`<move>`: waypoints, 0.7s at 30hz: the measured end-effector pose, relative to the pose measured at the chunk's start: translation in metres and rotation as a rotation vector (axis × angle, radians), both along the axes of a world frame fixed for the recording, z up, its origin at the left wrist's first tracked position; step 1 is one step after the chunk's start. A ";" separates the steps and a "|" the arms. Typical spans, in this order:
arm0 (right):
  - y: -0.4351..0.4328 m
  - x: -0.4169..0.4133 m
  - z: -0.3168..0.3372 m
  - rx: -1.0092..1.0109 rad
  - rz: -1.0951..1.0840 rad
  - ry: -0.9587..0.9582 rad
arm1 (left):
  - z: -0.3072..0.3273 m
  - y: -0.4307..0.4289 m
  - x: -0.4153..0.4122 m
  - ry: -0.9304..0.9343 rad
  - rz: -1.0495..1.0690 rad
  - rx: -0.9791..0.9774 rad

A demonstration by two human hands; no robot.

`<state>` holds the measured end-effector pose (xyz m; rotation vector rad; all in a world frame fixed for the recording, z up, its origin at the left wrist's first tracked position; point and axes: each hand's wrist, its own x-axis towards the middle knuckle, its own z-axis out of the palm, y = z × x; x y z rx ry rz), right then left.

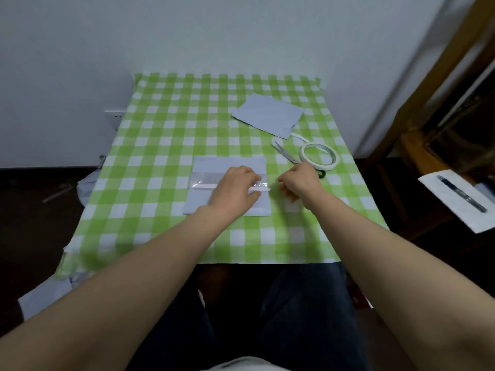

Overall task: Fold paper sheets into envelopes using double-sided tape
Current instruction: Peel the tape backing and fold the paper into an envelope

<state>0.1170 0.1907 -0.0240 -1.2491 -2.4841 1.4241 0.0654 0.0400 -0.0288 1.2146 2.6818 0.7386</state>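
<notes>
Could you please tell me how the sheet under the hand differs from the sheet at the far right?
The near sheet lies square to the table edge; the far sheet lies skewed. The near sheet carries a white tape strip and a shiny band; the far sheet shows neither. The left hand rests on the near sheet; no hand touches the far sheet. Both are pale blue-grey paper on the checked cloth.

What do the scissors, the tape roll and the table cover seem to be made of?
Scissors: blades likely metal, grey, slightly shiny. Tape roll: probably paper-backed, matt white ring. Table cover: seemingly thin cloth or non-woven, matt green-and-white check, crumpled at near left corner.
</notes>
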 end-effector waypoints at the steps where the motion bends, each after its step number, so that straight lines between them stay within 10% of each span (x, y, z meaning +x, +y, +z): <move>1: 0.000 0.001 0.001 -0.010 0.013 -0.020 | -0.001 0.004 0.000 -0.012 0.002 -0.034; 21: -0.007 -0.012 0.005 0.002 0.174 -0.108 | -0.004 0.019 0.003 -0.031 0.103 -0.138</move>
